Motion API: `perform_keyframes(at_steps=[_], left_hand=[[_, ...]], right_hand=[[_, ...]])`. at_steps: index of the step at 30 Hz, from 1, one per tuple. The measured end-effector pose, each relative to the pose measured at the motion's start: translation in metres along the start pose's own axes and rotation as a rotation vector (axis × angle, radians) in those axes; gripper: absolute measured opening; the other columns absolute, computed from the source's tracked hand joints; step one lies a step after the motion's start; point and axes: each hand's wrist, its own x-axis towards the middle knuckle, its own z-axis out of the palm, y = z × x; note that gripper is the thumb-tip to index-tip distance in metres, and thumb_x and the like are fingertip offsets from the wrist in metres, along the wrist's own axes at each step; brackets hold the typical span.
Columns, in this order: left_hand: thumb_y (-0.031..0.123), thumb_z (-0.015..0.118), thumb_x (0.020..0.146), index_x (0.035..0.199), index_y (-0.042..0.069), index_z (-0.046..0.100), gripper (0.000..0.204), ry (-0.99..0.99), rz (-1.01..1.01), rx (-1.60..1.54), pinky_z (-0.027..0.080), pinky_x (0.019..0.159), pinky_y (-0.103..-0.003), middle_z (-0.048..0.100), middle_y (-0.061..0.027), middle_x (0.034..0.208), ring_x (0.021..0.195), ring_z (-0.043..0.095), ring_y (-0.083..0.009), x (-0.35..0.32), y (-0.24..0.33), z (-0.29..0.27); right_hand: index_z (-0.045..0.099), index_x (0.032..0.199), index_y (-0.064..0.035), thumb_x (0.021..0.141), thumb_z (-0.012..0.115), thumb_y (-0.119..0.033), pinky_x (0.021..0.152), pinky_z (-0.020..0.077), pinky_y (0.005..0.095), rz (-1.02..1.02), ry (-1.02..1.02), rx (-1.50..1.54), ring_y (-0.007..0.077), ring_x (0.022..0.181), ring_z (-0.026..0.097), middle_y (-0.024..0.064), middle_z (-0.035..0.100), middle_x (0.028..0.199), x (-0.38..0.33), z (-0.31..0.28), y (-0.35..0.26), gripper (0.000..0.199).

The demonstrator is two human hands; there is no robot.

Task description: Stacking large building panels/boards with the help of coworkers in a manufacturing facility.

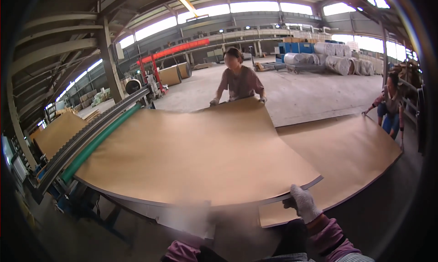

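A large brown sheet point(196, 157) with a grey edge stretches from a green roller point(102, 141) on the left toward me. My right hand point(303, 203), in a white glove, pinches its near right edge, thumb above and fingers beneath. Of my left arm I see a purple sleeve point(182, 251) low in the picture; the hand beyond it is smeared under the sheet's near edge, so its fingers cannot be made out. Across the sheet a co-worker point(238, 82) in gloves holds the far edge with both hands. A second brown sheet point(340, 155) lies partly beneath the first.
At the far right another person point(393, 102) bends, holding the second sheet's outer end. A long machine frame point(86, 141) runs beside the green roller. Behind stand a red lifting frame point(155, 75), brown rolls point(171, 75) and plastic-wrapped rolls point(340, 63) on the concrete floor point(315, 91).
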Motion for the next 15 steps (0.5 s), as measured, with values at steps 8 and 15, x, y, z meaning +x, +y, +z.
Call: perform_keyframes(at_steps=[8,15], left_hand=[[0.028,0.045,0.098,0.117,-0.008,0.044,0.041,-0.102,-0.145,0.218,0.056,0.082,-0.041,0.063,-0.0235,0.101,0.094,0.065,-0.0381,-0.028,-0.015,0.108],[0.043,0.055,0.092,0.087,0.013,0.059,0.031,0.009,-0.175,0.320,0.033,0.036,-0.026,0.050,0.0036,0.055,0.041,0.044,-0.0096,-0.056,-0.036,0.173]], right_hand=[[0.055,0.109,-0.0057,0.094,0.046,-0.048,0.068,0.0513,0.0419,0.179,-0.220,0.359,0.0261,0.081,0.060,0.0083,0.059,0.096,-0.020,-0.005,0.017,0.045],[0.054,0.108,0.0012,0.095,0.050,-0.036,0.069,0.0551,0.0376,0.216,-0.120,0.315,0.0265,0.078,0.065,0.0146,0.064,0.091,-0.004,0.042,0.026,0.040]])
